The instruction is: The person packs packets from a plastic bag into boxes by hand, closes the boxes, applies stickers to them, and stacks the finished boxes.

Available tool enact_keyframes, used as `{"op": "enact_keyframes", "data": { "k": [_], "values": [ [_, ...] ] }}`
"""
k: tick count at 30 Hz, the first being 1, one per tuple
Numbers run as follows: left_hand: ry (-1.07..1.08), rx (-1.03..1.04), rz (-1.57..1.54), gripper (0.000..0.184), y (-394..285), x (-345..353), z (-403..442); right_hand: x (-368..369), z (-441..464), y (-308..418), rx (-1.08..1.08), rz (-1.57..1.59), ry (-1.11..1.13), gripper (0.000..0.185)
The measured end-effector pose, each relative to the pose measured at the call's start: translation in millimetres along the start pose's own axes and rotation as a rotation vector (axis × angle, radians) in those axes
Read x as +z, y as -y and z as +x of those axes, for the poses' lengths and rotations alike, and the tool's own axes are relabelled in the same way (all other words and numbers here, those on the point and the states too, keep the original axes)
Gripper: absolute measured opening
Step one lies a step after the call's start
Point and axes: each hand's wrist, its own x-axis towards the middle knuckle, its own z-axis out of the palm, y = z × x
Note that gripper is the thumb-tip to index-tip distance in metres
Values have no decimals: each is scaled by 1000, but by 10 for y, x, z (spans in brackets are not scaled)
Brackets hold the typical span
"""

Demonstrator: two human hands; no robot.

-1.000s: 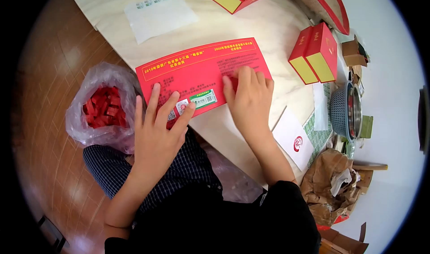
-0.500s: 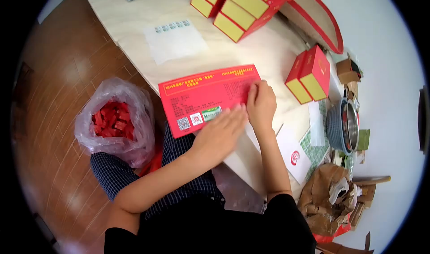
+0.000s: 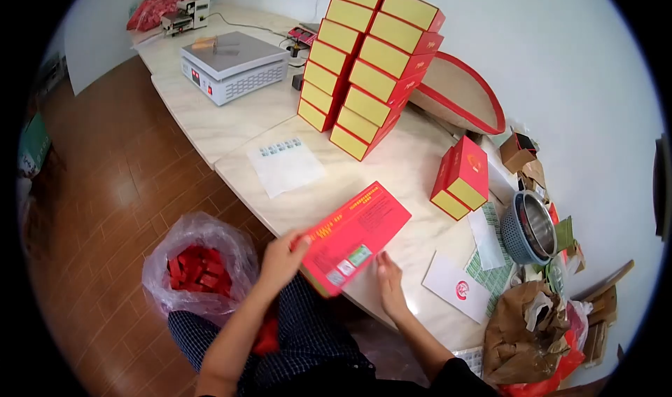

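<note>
So from the head cam, the left hand has the red gift box by its near left end, thumb over the top edge and fingers curled round the side, so it's a pretty closed grip. The box is slanted over the front of the marble-look table, printed face up, its nearest corner poking out past the edge. There's a green-and-white sticker on that face, small text too blurry to read. The right hand is loosely spread with nothing in its grip, fingertips right by the box's lower long side; can't tell if they're actually touching. Right of that is a white card with a red emblem, and farther back two red boxes stand together. A plastic bag of red packets sits down left.
</note>
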Motion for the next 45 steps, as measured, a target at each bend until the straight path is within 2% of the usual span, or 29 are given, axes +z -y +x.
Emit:
{"op": "enact_keyframes", "data": {
  "k": [2,3,5,6,7,8,10,11,12,16,18,20,21,22,23,24,25,26,27,29,31,33,34,38,40,41,42,44,45],
  "values": [
    [79,13,-127,39,-30,156,-244,41,29,148,-1,393,117,50],
    [87,46,-158,43,31,237,-348,36,8,240,-15,399,110,50],
    [74,116,-199,54,147,398,-512,-28,-96,431,252,773,204,53],
    [60,147,-211,60,163,456,-566,-65,-158,528,240,773,205,53],
    [78,129,-214,65,73,432,-620,-108,-233,620,343,842,197,55],
    [77,139,-217,65,-9,416,-665,-160,-273,699,445,909,186,58],
    [89,118,-229,65,-151,414,-716,-271,-261,771,425,880,172,58],
    [91,159,-323,65,-208,452,-719,-320,-256,778,470,1022,152,57],
    [72,217,-282,61,-267,486,-718,-371,-269,792,517,1168,131,56],
    [165,350,-385,50,-485,394,-456,-618,-142,778,366,1343,1,57],
    [157,407,-395,42,-468,386,-181,-782,106,915,74,1231,-154,58],
    [125,448,-69,43,-291,472,132,-1068,480,937,-76,1201,-223,56],
    [122,454,-70,43,-125,560,268,-1229,742,934,-112,1246,-259,52],
    [115,487,160,46,71,663,383,-1390,1037,986,-152,1291,-294,49],
    [105,519,392,48,184,729,429,-1580,1304,1214,-232,1252,-191,43],
    [97,529,394,48,224,772,408,-1710,1641,1359,-217,1303,-244,40],
    [116,520,572,50,264,824,373,-1835,2013,1414,-312,1248,-258,40],
    [133,503,751,52,288,854,356,-1898,2351,1639,-341,1234,-376,39],
    [142,481,745,52,282,852,354,-1980,2665,1825,-374,1185,-378,40],
    [148,473,723,52,311,828,365,-2094,3218,2163,-281,1090,-507,40],
    [155,467,700,52,329,816,385,-2174,3774,2327,-378,994,-488,40],
    [124,517,676,51,337,816,375,-2239,4325,2362,-365,904,-434,41],
    [122,510,680,51,337,813,371,-2195,4375,2417,-344,811,-388,42],
    [110,505,664,51,337,825,379,-2110,4415,2406,-230,930,-371,44],
    [116,501,670,50,340,827,380,-2042,4500,2310,-311,711,-544,49],
    [114,499,677,50,335,831,380,-2057,4610,2199,-316,644,-535,56],
    [114,498,684,50,323,838,380,-2051,4758,2122,-307,642,-534,56],
    [124,477,675,50,278,831,388,-1988,4841,2153,-428,347,-689,63],
    [128,459,671,49,258,822,387,-1982,4841,2130,-428,312,-609,71]
  ]
}}
